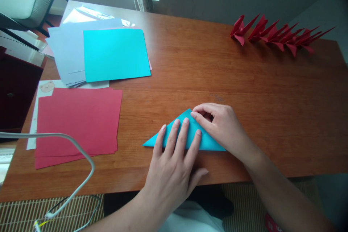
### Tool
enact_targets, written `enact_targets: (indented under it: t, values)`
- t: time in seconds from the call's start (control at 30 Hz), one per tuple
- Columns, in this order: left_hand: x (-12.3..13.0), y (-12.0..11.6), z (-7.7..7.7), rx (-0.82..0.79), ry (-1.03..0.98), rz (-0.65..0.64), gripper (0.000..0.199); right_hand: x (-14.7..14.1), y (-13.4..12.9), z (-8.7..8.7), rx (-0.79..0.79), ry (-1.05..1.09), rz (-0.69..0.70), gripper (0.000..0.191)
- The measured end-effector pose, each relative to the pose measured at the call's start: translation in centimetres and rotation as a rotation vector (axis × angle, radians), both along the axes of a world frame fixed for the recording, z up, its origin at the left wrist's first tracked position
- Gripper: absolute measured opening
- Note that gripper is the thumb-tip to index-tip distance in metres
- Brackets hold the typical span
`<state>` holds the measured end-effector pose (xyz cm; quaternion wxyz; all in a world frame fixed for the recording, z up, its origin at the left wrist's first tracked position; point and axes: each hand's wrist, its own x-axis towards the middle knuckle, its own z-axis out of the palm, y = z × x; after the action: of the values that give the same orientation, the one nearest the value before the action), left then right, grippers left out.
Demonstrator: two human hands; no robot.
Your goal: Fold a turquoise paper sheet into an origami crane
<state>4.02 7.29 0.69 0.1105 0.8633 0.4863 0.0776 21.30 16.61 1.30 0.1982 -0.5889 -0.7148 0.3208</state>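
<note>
A sheet of blue paper (210,141), folded into a triangle, lies on the wooden table near its front edge, its long side toward me. My left hand (172,163) rests flat across it with the fingers spread, pressing on the middle. At the triangle's upper right edge, close to the top corner, my right hand (221,125) has its thumb and forefinger pinched together on the paper. The other right fingers are curled and partly hidden.
Red paper sheets (78,123) lie at the left. Behind them a blue sheet (116,54) tops white papers (67,54). Folded red paper cranes (282,38) line the back right of the table (190,61). A white cable (67,136) loops over the front left edge.
</note>
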Motion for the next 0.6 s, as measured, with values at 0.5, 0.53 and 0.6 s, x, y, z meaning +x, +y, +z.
enact_targets:
  t: [0.5,0.53,0.6]
  values:
    - [0.12,0.14,-0.16,0.017,-0.003,0.000,0.076,-0.07,-0.16,-0.10,0.032,-0.033,0.006,0.011]
    - [0.12,0.18,-0.13,0.016,-0.001,0.001,0.076,-0.11,-0.23,-0.08,0.039,-0.042,0.005,0.011]
    - [0.13,0.24,-0.04,0.014,0.001,0.003,0.078,-0.16,-0.38,-0.04,0.055,-0.064,0.011,0.010]
